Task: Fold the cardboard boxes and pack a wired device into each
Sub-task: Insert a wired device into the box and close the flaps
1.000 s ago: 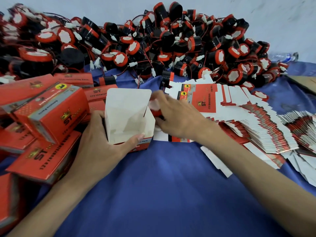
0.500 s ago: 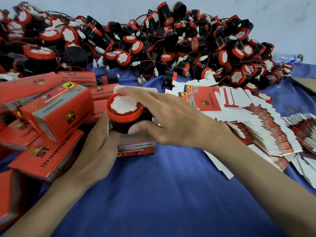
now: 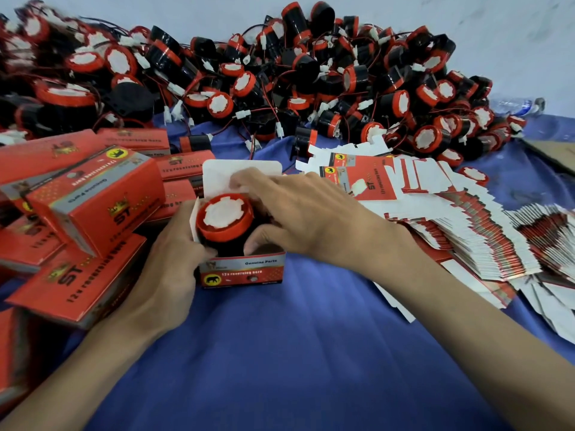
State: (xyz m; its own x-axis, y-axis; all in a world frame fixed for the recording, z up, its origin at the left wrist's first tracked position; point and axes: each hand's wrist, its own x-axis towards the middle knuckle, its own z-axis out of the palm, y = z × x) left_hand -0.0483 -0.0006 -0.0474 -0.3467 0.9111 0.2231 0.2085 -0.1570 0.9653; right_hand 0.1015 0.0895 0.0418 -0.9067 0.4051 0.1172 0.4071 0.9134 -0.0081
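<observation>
I see horn [image 3: 224, 217] axis near-vertical in box [image 3: 245, 272], red face up. L hand [image 3: 168, 265] fingers clasp box, R hand [image 3: 311, 219] fingers clasp horn.

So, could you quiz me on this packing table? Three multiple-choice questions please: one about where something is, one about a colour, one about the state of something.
1. Where do the flat unfolded cartons lie, seen from the open box?
A. On its right
B. On its left
C. Under it

2. What colour is the cloth on the table?
A. Green
B. Blue
C. Yellow

3. How is the open box's top flap?
A. Tucked shut
B. Torn off
C. Standing up, open

Answers:
1 A: the fanned stack spreads out to the box's right.
2 B: blue cloth fills the foreground.
3 C: the white flap stands behind the device, which pokes out of the box.
</observation>
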